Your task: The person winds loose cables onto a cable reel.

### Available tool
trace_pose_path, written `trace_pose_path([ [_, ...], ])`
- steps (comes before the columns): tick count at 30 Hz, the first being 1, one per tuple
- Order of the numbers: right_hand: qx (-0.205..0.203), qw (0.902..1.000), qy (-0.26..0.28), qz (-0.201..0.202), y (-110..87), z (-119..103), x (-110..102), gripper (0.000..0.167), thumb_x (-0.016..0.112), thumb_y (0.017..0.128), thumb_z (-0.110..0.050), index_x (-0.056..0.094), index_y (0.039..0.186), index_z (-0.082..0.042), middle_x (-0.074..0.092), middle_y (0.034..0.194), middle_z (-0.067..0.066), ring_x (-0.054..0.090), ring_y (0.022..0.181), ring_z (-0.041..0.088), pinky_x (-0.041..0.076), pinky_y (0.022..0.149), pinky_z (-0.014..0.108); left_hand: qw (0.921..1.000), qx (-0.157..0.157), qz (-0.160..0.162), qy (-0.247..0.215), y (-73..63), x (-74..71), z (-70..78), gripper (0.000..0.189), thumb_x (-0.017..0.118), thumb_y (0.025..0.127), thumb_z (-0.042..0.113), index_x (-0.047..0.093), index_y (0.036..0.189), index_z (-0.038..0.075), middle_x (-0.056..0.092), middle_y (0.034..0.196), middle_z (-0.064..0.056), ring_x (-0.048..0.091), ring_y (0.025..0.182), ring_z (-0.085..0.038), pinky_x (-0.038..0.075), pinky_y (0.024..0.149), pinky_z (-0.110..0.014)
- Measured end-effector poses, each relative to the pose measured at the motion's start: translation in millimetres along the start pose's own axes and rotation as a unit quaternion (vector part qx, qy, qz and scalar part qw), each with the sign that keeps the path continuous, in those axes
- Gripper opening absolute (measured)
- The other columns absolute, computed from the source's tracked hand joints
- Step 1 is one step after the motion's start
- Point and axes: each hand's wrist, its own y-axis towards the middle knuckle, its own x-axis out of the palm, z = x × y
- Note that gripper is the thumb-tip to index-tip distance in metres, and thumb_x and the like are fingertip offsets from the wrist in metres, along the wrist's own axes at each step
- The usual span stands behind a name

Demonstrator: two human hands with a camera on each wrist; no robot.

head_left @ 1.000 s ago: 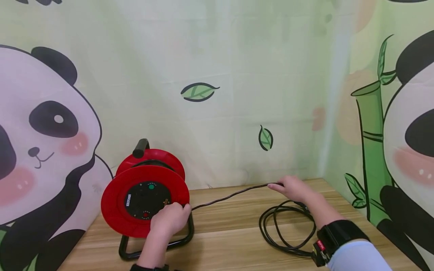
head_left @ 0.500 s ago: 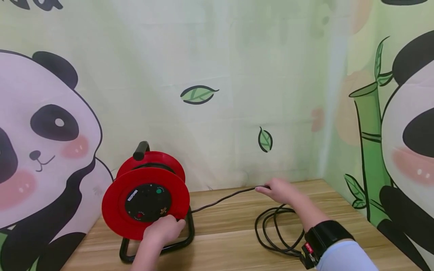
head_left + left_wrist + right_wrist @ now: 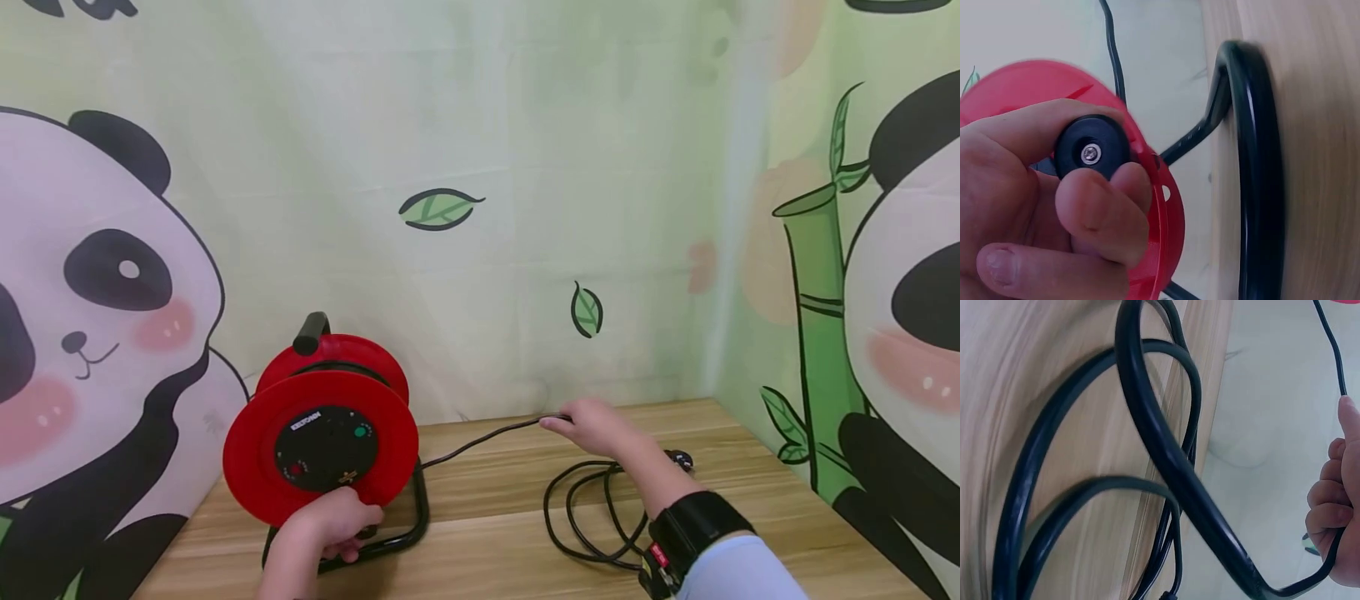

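A red cable reel [image 3: 251,454] with a black centre panel stands upright on its black tube frame [image 3: 422,500] at the left of the table. My left hand [image 3: 322,527], low on the reel's front, curls its fingers around the round black crank knob [image 3: 1110,164]; the left wrist view shows a screw in the knob's end. From the reel a black cable [image 3: 487,437] runs right to my right hand [image 3: 598,429]. That hand grips the cable in closed fingers, thumb along it toward the reel. Beyond the grip, the cable hangs down into loose loops [image 3: 1169,459].
Loose cable coils [image 3: 551,508] lie on the wooden table [image 3: 472,550], partly behind the right forearm. A black plug [image 3: 681,459] lies beside them. A panda-print backdrop [image 3: 510,233] closes off the back and sides. The reel's carrying handle [image 3: 309,335] sticks up behind it.
The reel's disc has turned clockwise, its label now near the top. My left hand has swung down and left with the knob. My right hand has moved left toward the reel, gripping the cable.
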Motion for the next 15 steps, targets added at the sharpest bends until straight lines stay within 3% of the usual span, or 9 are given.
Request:
trace_pose_path([
  [10, -0.025, 0.9994, 0.000, 0.022, 6.9, -16, 9, 0.048, 0.062, 0.100, -0.045, 0.046, 0.065, -0.018, 0.037, 0.057, -0.006, 0.035, 0.052, 0.011, 0.032, 0.055, 0.029, 0.9988, -0.012, -0.037, -0.032, -5.3, -19.0, -21.2, 0.020, 0.064, 0.096, 0.023, 0.061, 0.088, 0.005, 0.067, 0.070, -0.011, 0.063, 0.056, -0.017, 0.038, 0.050, -0.023],
  [15, -0.035, 0.9986, -0.009, 0.039, 9.5, -23, 16, 0.044, 0.064, 0.100, -0.042, 0.049, 0.067, -0.018, 0.039, 0.058, -0.007, 0.037, 0.053, 0.010, 0.033, 0.054, 0.029, 0.9983, -0.020, -0.038, -0.040, -4.5, -26.6, -32.6, 0.021, 0.065, 0.095, 0.023, 0.064, 0.087, 0.004, 0.068, 0.071, -0.012, 0.062, 0.056, -0.017, 0.040, 0.052, -0.024],
])
